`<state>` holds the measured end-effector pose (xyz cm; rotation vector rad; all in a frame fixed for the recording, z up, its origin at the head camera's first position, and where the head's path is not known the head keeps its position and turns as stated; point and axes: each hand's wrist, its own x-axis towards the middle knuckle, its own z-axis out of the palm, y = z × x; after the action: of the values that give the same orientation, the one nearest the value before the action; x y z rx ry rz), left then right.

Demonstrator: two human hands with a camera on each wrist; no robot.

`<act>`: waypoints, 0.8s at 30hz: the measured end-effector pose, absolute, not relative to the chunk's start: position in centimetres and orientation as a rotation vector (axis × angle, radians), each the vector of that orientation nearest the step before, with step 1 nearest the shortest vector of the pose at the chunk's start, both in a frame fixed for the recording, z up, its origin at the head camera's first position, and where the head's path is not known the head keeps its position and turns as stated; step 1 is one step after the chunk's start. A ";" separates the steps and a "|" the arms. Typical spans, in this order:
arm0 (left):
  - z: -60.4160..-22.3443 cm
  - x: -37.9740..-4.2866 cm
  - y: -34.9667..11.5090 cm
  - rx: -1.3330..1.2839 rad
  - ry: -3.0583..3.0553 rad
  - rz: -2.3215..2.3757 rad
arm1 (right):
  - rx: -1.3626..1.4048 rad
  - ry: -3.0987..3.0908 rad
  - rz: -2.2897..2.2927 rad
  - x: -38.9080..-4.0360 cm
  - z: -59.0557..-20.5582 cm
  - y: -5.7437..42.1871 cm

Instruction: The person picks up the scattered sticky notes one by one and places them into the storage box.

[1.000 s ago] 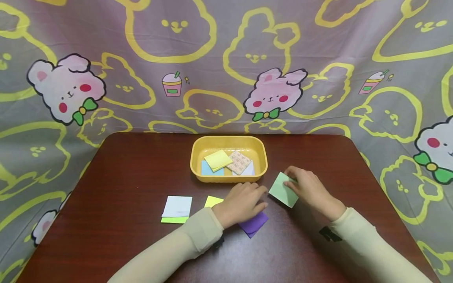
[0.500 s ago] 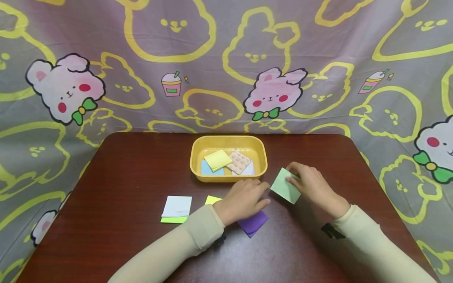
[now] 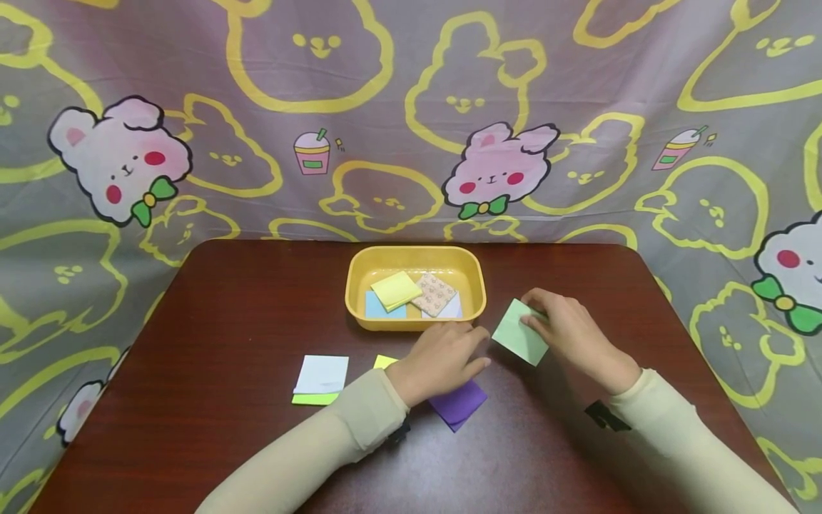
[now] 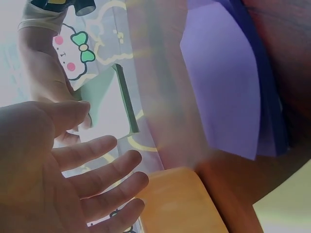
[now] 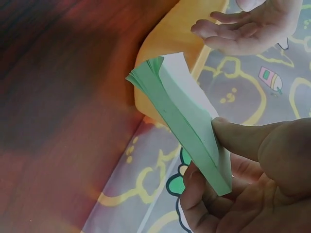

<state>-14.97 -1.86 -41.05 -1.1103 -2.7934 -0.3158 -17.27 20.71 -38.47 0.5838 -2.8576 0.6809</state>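
While the right hand (image 3: 571, 334) holds the green pad (image 3: 519, 334) tilted above the worktop (image 3: 205, 385), just right of the tray (image 3: 414, 325), its grip is clamped on that pad, thumb on one face and fingers behind. The leaves splay a little at the far end. The left hand's (image 3: 439, 364) grip is apart, fingers loosely extended and holding nothing, near the purple pad (image 3: 459, 407). I take the step in hand to be placing the green pad, perhaps in the tray, where the yellow pad (image 3: 396, 288) and the patterned pad (image 3: 437, 294) overlap. That next move would call for clearing the tray's wall, keeping the splayed leaves pinched, and letting go low, away from the left hand.
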 end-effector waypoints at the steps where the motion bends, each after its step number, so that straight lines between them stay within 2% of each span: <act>1: -41.0 -15.0 -1.8 -1.109 -2.793 -0.317 | 0.580 -2.857 0.686 -17.3 -38.4 20.7; 24: -40.3 -15.6 -2.3 -1.086 -2.796 -0.320 | 0.597 -2.838 0.682 -17.5 -36.8 20.1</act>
<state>-15.62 -2.34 -40.26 -1.0861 -2.7955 -0.3203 -17.49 20.09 -36.84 0.5972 -2.8377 0.6818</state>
